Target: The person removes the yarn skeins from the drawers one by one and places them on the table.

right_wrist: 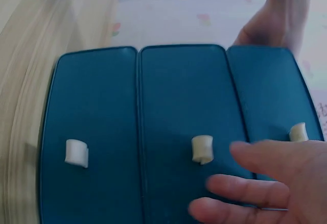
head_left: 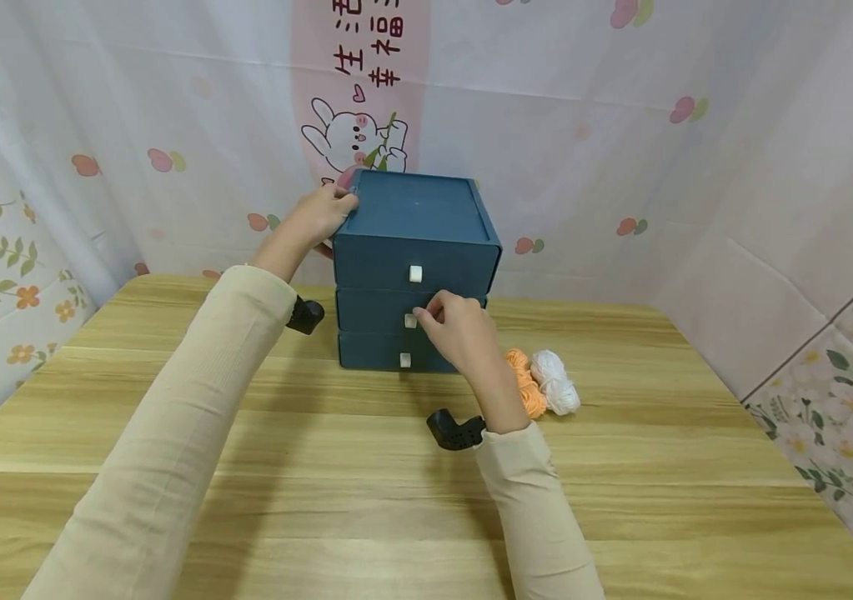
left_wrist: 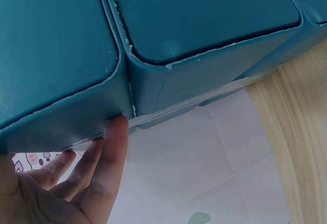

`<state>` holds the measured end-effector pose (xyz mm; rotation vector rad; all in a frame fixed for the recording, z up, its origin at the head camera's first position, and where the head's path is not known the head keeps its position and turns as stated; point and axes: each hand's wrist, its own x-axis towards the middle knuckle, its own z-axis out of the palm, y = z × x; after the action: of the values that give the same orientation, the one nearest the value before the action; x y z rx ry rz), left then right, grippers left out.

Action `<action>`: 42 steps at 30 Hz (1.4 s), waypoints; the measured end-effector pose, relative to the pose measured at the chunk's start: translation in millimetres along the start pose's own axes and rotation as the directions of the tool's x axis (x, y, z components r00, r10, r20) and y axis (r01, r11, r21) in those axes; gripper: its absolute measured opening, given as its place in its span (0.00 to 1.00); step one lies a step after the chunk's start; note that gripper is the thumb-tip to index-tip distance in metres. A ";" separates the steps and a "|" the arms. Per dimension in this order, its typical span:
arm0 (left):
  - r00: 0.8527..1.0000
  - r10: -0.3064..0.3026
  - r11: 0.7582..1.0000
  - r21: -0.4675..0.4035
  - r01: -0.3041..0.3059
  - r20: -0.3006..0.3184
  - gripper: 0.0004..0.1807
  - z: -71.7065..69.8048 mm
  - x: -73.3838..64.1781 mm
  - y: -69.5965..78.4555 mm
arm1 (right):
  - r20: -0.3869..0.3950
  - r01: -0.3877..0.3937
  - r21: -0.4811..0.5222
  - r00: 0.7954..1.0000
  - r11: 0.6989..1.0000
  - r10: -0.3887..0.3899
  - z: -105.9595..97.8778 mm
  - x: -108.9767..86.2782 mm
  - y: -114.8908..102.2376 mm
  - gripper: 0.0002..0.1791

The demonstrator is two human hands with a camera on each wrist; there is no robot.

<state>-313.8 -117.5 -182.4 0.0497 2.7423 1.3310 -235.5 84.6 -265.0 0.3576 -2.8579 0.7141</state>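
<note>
Evidently the right hand [head_left: 456, 329] is the nearer of the two to the middle pull [head_left: 410, 321]: thumb and fingertips stand apart, just beside it on its right, and the wrist view shows a gap with nothing held. Left hand [head_left: 321, 214] well apart from it, laid over the upper left edge of the drawer cabinet [head_left: 418, 208], fingers fairly straight against the side wall (a steadying touch, I'd judge, rather than a grip). Cabinet upright by the rear edge of the worktop [head_left: 366, 500], front turned to the person. Middle drawer [head_left: 369, 312] runs its long axis left to right, across the line of the right forearm, so a pull would run squarely toward the near edge. Top pull [head_left: 415, 273] above, bottom pull [head_left: 405, 360] below; all three fronts look flush. Outward, toward the worktop's right edge: orange yarn [head_left: 533, 402], white yarn [head_left: 557, 383] touching or nearly so.
</note>
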 end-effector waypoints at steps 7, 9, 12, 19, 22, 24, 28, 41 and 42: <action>1.000 0.005 1.000 -0.002 -0.005 -0.002 0.30 1.0 0.2 0.0 | 0.171 -0.043 -0.041 0.984 0.998 0.050 6.4 3.7 7.5 0.23; 1.000 0.006 1.000 -0.010 -0.006 -0.007 0.30 1.3 -0.3 -0.5 | 0.181 -0.033 -0.043 0.983 0.999 0.040 9.1 4.5 7.2 0.22; 1.000 0.006 1.000 -0.020 -0.007 -0.009 0.30 1.5 -1.2 -1.4 | 0.184 0.003 -0.048 0.983 0.999 0.006 12.6 4.9 5.2 0.19; 1.000 0.019 1.000 -0.008 -0.019 -0.010 0.30 0.3 -1.7 -2.7 | 0.170 0.045 -0.062 0.985 0.997 -0.034 18.1 4.7 1.0 0.15; 1.000 0.017 1.000 -0.008 -0.017 -0.014 0.30 0.2 -1.7 -3.5 | 0.154 0.054 -0.067 0.987 0.996 -0.043 21.2 4.5 0.5 0.15; 1.000 0.017 1.000 -0.010 -0.017 -0.013 0.30 0.4 -1.8 -3.9 | 0.140 0.061 -0.076 0.989 0.995 -0.050 23.4 4.0 0.3 0.15; 1.000 0.019 1.000 -0.009 -0.019 -0.013 0.30 1.4 -1.6 -3.9 | 0.121 0.071 -0.105 0.991 0.992 -0.058 25.6 2.2 -0.7 0.16; 1.000 0.012 1.000 -0.009 -0.012 0.002 0.31 0.9 0.8 -3.3 | 0.236 0.076 -0.183 0.971 0.980 -0.031 11.0 -6.3 -9.5 0.14; 1.000 0.012 1.000 -0.010 -0.012 0.002 0.31 0.6 0.9 -3.3 | 0.253 0.074 -0.190 0.967 0.979 -0.024 9.3 -7.2 -10.5 0.14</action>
<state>-314.6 -119.0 -185.4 0.0677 2.7375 1.3472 -226.7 72.4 -270.1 0.5203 -3.1077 0.3939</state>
